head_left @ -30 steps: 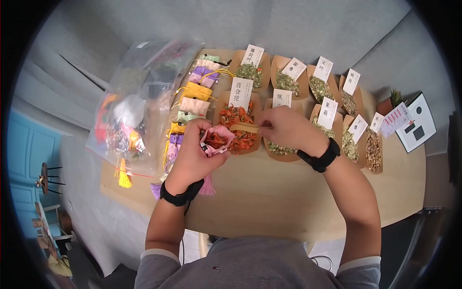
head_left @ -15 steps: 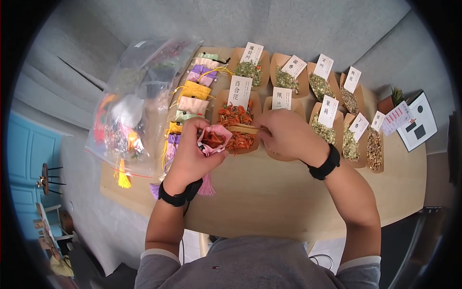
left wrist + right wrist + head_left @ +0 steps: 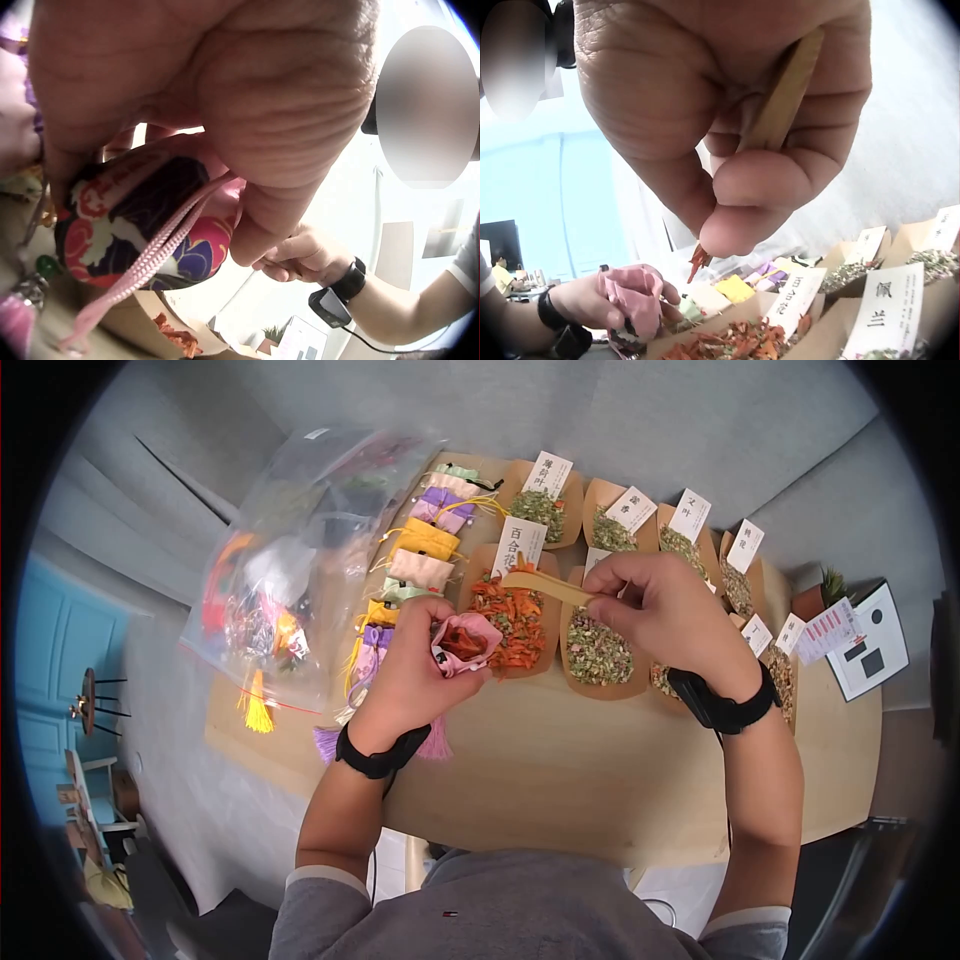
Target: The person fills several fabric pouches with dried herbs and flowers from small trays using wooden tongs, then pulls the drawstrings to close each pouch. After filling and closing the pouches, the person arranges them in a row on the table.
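Pouch (image 3: pixel 636 294) is sitting mouth-up in the left grip (image 3: pixel 415 665), fingers wrapping round it, orange bits (image 3: pixel 458 645) inside; right grip (image 3: pixel 670 608) is pinching a wooden tool (image 3: pixel 550 587) over some orange-filled tray (image 3: pixel 552 640) on the worktop (image 3: pixel 580 760).

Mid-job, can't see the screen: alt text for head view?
A person's left hand holds an open pink pouch containing orange-red petals, while the right hand pinches a wooden utensil, petals at its tip, above a tray of similar petals. More labelled trays stand behind and to the right; small coloured pouches and a clear plastic bag lie to the left.
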A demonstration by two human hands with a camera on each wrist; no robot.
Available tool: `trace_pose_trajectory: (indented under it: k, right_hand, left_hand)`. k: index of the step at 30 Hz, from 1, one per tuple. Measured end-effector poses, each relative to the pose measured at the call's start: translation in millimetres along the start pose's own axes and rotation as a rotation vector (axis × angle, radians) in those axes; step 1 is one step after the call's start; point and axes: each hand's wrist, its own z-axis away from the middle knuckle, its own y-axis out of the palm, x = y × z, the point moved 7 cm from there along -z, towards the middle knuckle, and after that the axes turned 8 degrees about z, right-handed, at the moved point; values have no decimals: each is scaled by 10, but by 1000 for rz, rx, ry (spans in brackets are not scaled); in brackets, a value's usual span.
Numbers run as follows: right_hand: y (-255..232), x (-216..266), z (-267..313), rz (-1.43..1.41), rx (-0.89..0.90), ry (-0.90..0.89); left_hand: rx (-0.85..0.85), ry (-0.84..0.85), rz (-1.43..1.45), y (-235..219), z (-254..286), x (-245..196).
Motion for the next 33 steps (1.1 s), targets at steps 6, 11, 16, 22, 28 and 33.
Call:
trace_pose_trajectory:
  k: [6, 11, 16, 22, 28, 33]
  right_hand:
    - [304, 366, -31, 176, 87, -252]
    - [301, 420, -23, 240, 186, -198]
    - [59, 452, 17, 218, 78, -203]
    - [506, 485, -27, 488, 149, -323]
    - [216, 598, -17, 422, 184, -201]
    - [260, 531, 25, 433, 82, -326]
  left_hand:
    - [24, 65, -90, 0, -2, -67]
    - [29, 44, -41, 11, -4, -110]
    - [31, 61, -41, 4, 1, -108]
    - [87, 100, -2, 45, -8, -159]
    - [48, 34, 123, 27, 19, -120]
    - [36, 117, 23, 26, -24, -130]
